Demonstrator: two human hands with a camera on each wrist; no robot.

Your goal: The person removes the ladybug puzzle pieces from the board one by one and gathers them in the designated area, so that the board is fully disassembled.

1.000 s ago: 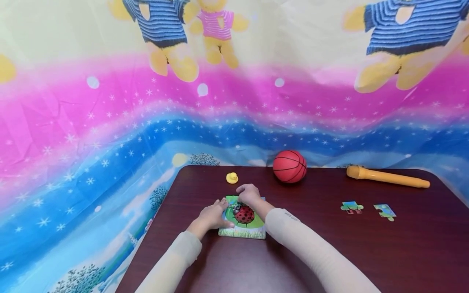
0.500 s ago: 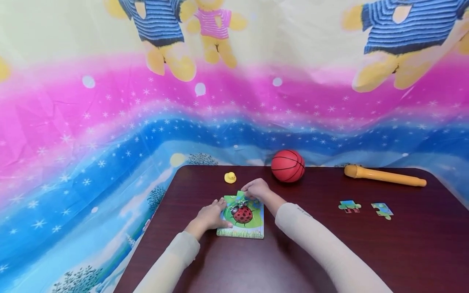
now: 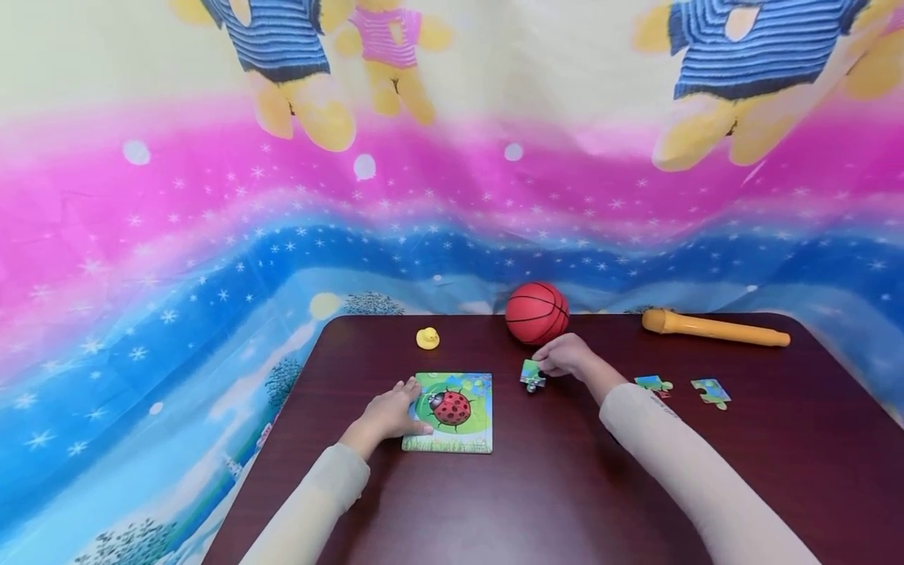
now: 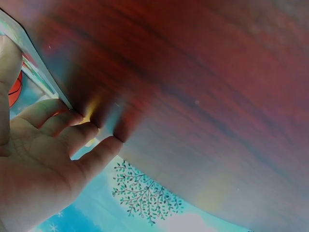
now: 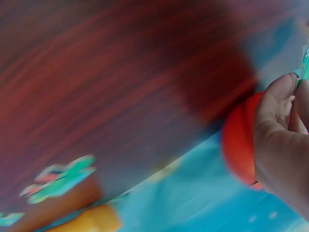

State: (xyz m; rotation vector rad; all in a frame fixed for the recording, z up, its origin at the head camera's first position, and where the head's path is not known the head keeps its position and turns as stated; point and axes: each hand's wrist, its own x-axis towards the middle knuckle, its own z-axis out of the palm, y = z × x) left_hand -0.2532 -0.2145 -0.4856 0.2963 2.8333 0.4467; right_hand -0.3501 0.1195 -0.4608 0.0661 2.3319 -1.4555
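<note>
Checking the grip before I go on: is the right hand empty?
No, the right hand pinches a puzzle piece just above the table.

Glossy dark wood-grain table [image 3: 565,486]

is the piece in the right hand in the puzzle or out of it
Out. The right hand pinches the puzzle piece beside the ladybug puzzle, apart from it.

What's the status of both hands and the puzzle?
Left hand rests on ladybird puzzle board. Right hand pinches a lifted green-blue puzzle piece. Orange basketball sits close behind.
</note>
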